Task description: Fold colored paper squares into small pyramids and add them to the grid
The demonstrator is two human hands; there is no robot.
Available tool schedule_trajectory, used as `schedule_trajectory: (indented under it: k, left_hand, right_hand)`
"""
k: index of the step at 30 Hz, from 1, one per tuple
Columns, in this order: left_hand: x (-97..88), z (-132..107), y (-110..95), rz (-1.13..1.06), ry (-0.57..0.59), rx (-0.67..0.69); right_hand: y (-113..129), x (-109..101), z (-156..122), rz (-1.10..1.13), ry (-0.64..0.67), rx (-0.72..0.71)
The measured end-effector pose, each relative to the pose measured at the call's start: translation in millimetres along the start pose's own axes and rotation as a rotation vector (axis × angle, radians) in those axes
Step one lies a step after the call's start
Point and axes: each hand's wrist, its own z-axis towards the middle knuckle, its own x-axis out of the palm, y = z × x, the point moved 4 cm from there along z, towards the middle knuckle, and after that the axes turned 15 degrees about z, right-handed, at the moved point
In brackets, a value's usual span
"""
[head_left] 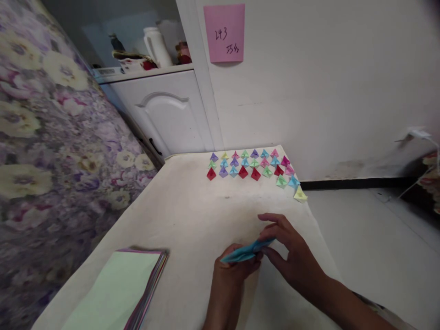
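A folded piece of blue paper is held between my two hands above the near part of the table. My left hand grips it from below and the left, its fingers partly hidden behind the paper. The thumb and a finger of my right hand pinch the paper's right end, while the other fingers are raised and bent. Farther back, several small folded paper pieces in red, blue, green, purple, pink and yellow stand in rows. One yellow folded piece sits near the right edge.
A stack of coloured paper, light green on top, lies at the table's front left. A floral curtain hangs at the left. Behind stand a white cabinet and a wall with a pink note. The floor shows at right.
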Motion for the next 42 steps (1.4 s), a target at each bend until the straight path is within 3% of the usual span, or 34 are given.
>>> schedule_trajectory:
  k: [12,21,26,33,38,42]
  left_hand:
    - [-2.7,4,11,-0.092,0.007,-0.05]
    - [-1.7,1,9,-0.154,0.118,-0.012]
    - [-2.2,1,11,-0.204,0.12,-0.056]
    - [-3.3,2,14,-0.186,0.114,-0.119]
    - [-5.8,3,12,-0.231,0.093,-0.111]
    - [-2.2,1,8,-0.252,0.141,-0.101]
  right_hand:
    - [1,1,0,0.021,0.005,0.0]
    - [0,-1,0,0.019,-0.009,0.043]
    - [-10,-5,2,0.039,-0.066,0.133]
    - [-22,-9,4,0.259,-0.063,0.337]
    - [-21,-10,5,0.338,-0.039,0.341]
    - [-18,-11,6,0.331,-0.036,0.34]
